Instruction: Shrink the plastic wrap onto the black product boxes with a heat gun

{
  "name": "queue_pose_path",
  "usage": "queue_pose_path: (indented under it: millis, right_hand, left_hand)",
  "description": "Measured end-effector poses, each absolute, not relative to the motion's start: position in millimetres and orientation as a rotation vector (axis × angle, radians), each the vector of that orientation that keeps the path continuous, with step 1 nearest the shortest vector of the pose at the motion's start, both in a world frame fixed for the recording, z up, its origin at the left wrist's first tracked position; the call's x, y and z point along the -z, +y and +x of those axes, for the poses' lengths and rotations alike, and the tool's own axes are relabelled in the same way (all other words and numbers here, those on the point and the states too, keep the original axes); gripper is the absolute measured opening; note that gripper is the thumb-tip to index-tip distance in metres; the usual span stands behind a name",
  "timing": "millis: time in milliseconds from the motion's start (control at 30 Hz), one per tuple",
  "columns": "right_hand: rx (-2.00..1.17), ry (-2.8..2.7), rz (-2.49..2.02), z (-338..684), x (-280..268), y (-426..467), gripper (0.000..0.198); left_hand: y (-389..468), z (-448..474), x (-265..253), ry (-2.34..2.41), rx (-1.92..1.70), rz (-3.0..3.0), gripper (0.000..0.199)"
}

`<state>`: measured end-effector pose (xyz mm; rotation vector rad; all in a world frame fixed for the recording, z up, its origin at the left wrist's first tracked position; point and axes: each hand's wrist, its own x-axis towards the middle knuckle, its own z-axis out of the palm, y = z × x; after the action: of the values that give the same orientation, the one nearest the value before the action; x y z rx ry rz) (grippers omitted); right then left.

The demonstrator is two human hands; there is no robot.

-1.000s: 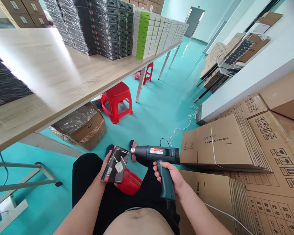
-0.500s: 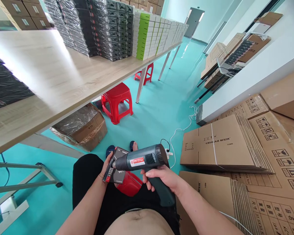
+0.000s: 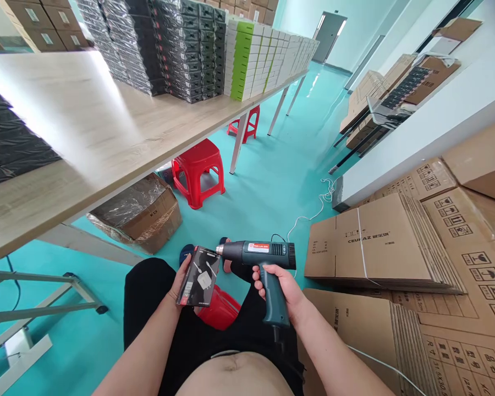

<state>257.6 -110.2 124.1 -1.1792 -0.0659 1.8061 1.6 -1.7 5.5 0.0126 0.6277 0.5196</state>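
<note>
Left hand [image 3: 182, 279], part-curled, grips the charger box [image 3: 198, 278] above the red stool [image 3: 220, 312]; right hand [image 3: 284, 285] wraps the heat gun [image 3: 258, 252], nozzle [image 3: 220, 250] right beside the box: lingering heat could scorch packaging or skin.

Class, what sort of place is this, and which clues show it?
Probably a packing workshop: plastic-wrapped black boxes stacked on a long table, bundled flattened cartons, and a heat gun in use or ready.

The heat gun [image 3: 258, 253] at six o'clock looks smooth, satin plastic with a shiny metal nozzle [image 3: 220, 250]; the printed box [image 3: 199, 279] at seven, glossy. The wood-grain tabletop [image 3: 148, 122] at ten gleams; cardboard sheets [image 3: 369, 250] toward four look matt.
</note>
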Motion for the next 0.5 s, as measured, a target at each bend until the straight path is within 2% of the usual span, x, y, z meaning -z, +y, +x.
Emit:
queue_pose_path:
  millis: [167, 333, 400, 500]
  right_hand:
    - [-1.859, -0.294, -1.172, 236.1, -142.5, -100.2, 0.024]
    - [-2.14, -0.975, -1.334, 232.7, -170.9, -116.5, 0.015]
    - [-2.143, -0.99, -1.352, 232.1, -174.3, -118.1, 0.014]
    - [-1.941, -0.762, -1.343, 232.4, -168.7, -106.7, 0.023]
  left_hand:
    - [-3.2, 0.7, -4.0, 0.678, -0.523, 0.016, 0.055]
    - [-4.7, 1.7, -9.8, 0.684, -0.586, 0.024, 0.049]
    - [-5.2, 3.4, -11.5, 0.682, -0.589, 0.018, 0.051]
    - [-5.0, 4.9, -12.5, 0.721, -0.568, 0.005, 0.049]
